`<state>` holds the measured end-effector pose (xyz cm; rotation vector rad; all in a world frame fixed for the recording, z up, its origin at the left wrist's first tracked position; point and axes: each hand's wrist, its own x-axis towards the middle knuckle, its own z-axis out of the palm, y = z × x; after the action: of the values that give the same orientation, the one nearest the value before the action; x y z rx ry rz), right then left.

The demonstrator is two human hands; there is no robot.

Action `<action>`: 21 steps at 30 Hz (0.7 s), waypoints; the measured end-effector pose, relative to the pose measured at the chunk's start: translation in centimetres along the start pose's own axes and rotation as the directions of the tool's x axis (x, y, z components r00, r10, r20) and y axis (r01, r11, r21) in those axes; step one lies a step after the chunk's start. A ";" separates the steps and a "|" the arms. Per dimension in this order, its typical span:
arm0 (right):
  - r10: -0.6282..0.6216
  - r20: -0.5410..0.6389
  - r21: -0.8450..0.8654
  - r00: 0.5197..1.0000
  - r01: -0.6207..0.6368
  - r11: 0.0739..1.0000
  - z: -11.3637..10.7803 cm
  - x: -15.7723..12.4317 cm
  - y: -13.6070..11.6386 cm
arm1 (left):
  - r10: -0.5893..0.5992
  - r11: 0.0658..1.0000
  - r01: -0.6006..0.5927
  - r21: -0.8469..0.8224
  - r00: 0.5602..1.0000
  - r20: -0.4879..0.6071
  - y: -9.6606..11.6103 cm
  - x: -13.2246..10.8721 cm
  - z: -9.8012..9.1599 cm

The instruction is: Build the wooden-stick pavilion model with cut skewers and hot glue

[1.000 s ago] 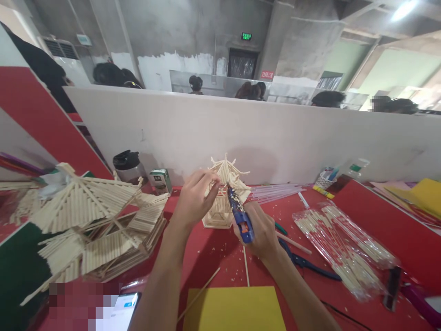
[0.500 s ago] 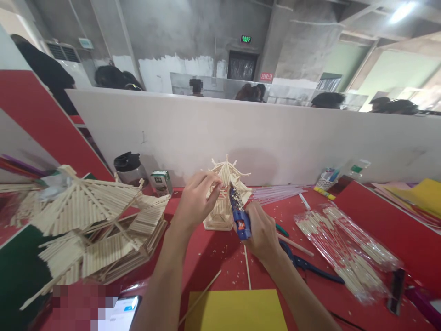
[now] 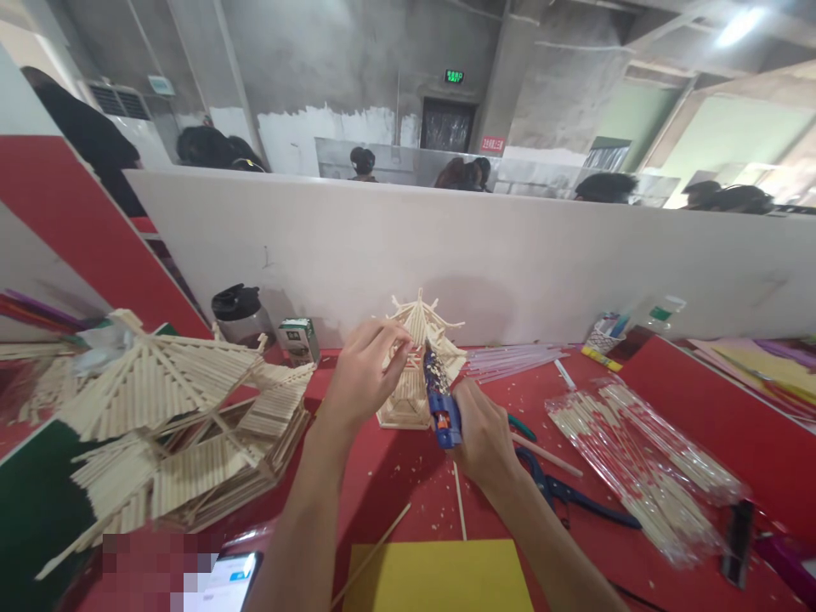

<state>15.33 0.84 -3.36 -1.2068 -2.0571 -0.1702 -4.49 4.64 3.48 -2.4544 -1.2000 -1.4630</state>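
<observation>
My right hand (image 3: pixel 488 429) grips a blue hot glue gun (image 3: pixel 444 416), its nozzle pointing away from me at a small pagoda-like model (image 3: pixel 408 399) of thin wooden sticks. Pale wood crumbs cling to the front of the gun. Beside the model's left side, my left hand (image 3: pixel 366 370) is closed in a pinch near the upper roof; whatever lies between its fingertips is too small to make out. Both hands and the gun cover part of the model. A larger stick-built model (image 3: pixel 184 382) with tiered roofs stands to the left.
Plastic-wrapped stick bundles (image 3: pixel 637 467), blue-handled pliers (image 3: pixel 574 497) and clear glue sticks (image 3: pixel 510 361) lie right. Yellow paper (image 3: pixel 439 578) and a phone (image 3: pixel 233 582) lie in front. A bottle (image 3: pixel 239 314) and small carton (image 3: pixel 299 340) stand by the white partition (image 3: pixel 357 255).
The glue gun has shifted very slightly left, its nozzle still at the model. My left hand stays pinched in place. At the far right, the yellow sheet on the paper pile has moved, exposing purple.
</observation>
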 end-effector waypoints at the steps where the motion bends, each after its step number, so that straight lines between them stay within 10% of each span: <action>1: -0.002 0.001 -0.005 1.000 0.002 1.000 0.0 0.0 0.0 | -0.002 1.000 0.002 0.001 1.000 0.003 0.0 0.0 0.0; 21: 0.015 0.035 0.080 0.999 -0.018 0.997 -0.1 -0.3 0.5 | -0.006 1.000 0.006 0.000 1.000 0.000 0.0 0.0 0.1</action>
<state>15.81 0.87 -3.60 -1.1845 -2.0631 -0.0591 -4.47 4.69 3.44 -2.4527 -1.2086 -1.4653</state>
